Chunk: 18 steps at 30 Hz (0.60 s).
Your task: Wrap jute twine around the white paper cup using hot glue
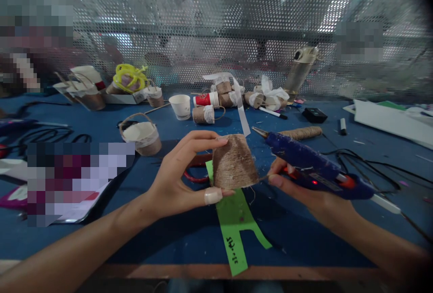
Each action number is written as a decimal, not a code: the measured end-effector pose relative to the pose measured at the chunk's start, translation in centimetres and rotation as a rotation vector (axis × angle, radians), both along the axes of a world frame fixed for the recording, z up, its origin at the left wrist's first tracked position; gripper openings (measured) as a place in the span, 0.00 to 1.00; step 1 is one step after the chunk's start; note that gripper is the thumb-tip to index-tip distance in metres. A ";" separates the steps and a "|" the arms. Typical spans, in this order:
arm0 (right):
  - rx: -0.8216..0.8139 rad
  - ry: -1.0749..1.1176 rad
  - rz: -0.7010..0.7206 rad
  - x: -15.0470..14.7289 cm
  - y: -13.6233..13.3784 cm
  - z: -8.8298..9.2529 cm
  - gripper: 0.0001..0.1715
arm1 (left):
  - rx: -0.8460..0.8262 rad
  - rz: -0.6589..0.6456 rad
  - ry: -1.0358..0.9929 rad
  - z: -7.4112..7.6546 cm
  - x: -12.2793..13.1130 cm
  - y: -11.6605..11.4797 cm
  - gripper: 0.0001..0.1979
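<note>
My left hand (pixel 179 175) is closed around a small cup wrapped in brown twine (pixel 235 163), fingers on its upper end and the thumb, with a bandage or tape round it, below. The cup appears upside down, its wider end low. In my right hand (pixel 301 191) is a blue glue gun (pixel 311 166), nozzle pointing up and left, a red light lit on its body. Thumb and forefinger of that same hand pinch a strand of twine (pixel 263 179) that runs to the cup's lower edge. Beneath the cup lie a green paper strip (pixel 233 225) with writing and a red-handled tool (pixel 196 178), partly hidden.
A lace-trimmed cup with a handle (pixel 145 139) stands left of my left hand. Behind are a white paper cup (pixel 180 107), several twine-wrapped cups and white ribbon (pixel 241 112). A twine roll (pixel 301 133) and black cables (pixel 352 160) lie right. Perforated metal (pixel 216 22) borders the back.
</note>
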State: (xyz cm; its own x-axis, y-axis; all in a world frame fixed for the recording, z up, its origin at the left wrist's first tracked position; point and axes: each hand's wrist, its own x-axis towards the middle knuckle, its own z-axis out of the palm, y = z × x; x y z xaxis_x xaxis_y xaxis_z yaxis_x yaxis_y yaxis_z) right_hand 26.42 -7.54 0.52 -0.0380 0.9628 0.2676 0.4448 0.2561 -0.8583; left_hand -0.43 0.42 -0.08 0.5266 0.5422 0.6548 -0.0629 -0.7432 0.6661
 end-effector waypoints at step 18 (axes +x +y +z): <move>-0.137 0.221 0.020 -0.8 0.2 -0.9 0.09 | 0.034 0.014 -0.024 -0.3 0.4 -0.6 0.38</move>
State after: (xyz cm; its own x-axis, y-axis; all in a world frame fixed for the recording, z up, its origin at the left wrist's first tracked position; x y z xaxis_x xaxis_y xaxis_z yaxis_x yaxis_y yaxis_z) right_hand 25.64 -7.31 -0.35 -0.0124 0.9902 0.1388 0.2389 0.1377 -0.9612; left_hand -0.04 -0.19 -0.43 0.5026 0.5269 0.6853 -0.0679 -0.7663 0.6389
